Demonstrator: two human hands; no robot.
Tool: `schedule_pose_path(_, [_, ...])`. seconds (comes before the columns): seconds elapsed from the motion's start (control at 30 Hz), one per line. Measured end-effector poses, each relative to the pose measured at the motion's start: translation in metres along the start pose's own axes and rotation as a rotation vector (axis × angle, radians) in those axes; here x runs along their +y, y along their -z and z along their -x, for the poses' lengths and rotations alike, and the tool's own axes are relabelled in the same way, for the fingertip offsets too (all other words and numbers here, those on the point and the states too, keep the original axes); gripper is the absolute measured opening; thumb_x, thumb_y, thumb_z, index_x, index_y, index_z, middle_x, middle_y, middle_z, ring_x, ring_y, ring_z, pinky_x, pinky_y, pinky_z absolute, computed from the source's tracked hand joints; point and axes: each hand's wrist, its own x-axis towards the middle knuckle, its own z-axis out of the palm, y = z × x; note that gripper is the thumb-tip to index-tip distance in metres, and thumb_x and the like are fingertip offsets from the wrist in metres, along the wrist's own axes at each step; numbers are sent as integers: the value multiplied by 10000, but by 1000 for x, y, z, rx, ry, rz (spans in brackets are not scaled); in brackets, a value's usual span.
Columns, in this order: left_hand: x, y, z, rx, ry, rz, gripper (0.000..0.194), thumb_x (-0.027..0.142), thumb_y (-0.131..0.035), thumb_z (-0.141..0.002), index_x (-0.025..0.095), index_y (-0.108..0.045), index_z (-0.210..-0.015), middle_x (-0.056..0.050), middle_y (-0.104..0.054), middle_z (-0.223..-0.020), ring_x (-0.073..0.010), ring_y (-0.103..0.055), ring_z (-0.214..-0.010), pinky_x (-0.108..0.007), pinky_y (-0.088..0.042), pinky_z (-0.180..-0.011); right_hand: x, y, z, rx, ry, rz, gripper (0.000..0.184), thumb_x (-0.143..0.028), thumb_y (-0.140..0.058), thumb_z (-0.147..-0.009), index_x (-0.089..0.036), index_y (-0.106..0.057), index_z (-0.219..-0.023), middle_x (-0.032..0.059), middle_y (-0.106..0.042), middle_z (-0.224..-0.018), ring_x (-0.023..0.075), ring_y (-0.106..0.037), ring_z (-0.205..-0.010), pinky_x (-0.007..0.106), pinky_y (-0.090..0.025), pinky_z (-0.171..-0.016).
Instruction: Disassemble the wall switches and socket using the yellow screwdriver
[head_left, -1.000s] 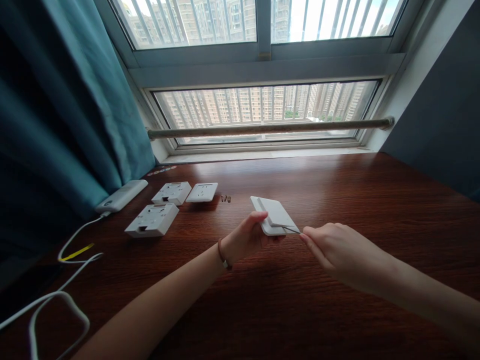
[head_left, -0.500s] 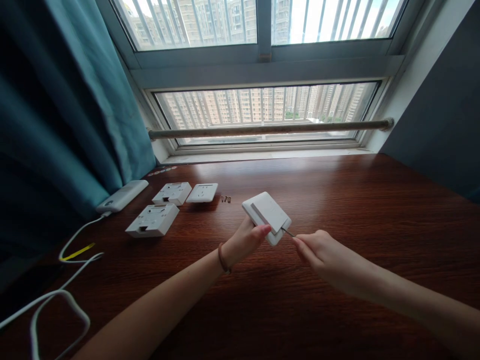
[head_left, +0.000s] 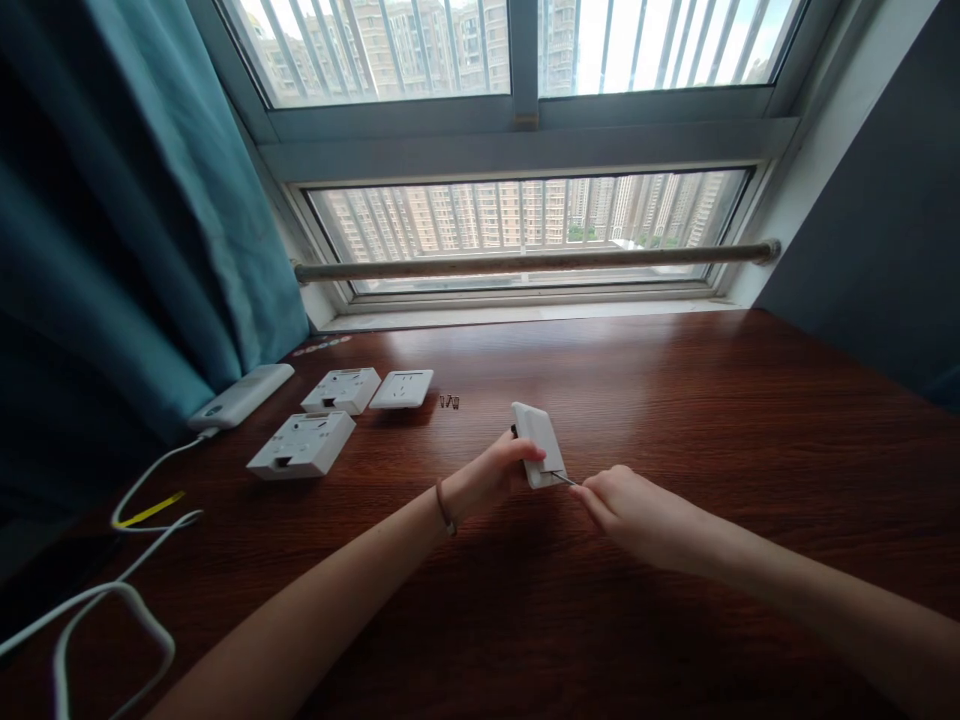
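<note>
My left hand grips a white wall switch by its left side, thumb across its front. The switch is held above the table, tilted, and a dark part shows behind its left edge. In my right hand, a thin metal tool is pinched between the fingers, its handle end hidden. The tool's tip touches the lower edge of the raised centre plate. To the left lie a white socket panel, two white mounting boxes and several small screws.
At the far left of the brown wooden table lies a white power strip with its white cable looping forward. A yellow strip rests by the cable. Behind are a blue curtain and a window with a horizontal rail.
My left hand has turned the wall switch, so it now shows narrower and more upright. My right hand and the tool have moved slightly left and down with it.
</note>
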Motion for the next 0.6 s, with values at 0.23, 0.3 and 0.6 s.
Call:
schedule_pose_path(0.23, [-15,-5,1,64,-170,144,149,182,-573,-665,119,-562,-799,-21,-599,-734,-114,-550,-656,-229,-424,-658,-2,-26,-5,-131,-123,-621,455,-520,-295,-841,-180,-414,-563,-78,-279,-397,56,-228,-329,188,-209,-342])
schedule_pose_path(0.3, [-19,-9,2,65,-211,175,134,183,-572,-671,119,-566,-789,-20,-601,-737,-111,-552,-657,-221,-429,-656,-2,-31,-7,-276,-180,-996,437,-549,-281,-832,-194,-399,-605,-113,-174,-380,46,-113,-315,154,-130,-299])
schedule_pose_path(0.6, [-3,-17,3,56,-205,295,258,380,-532,-748,125,-567,-761,-32,-617,-699,-113,-571,-606,-217,-449,-585,-7,-13,-1,104,-4,-887,338,-513,-448,-785,-189,-449,-687,-91,-302,-447,46,-202,-344,163,-195,-310])
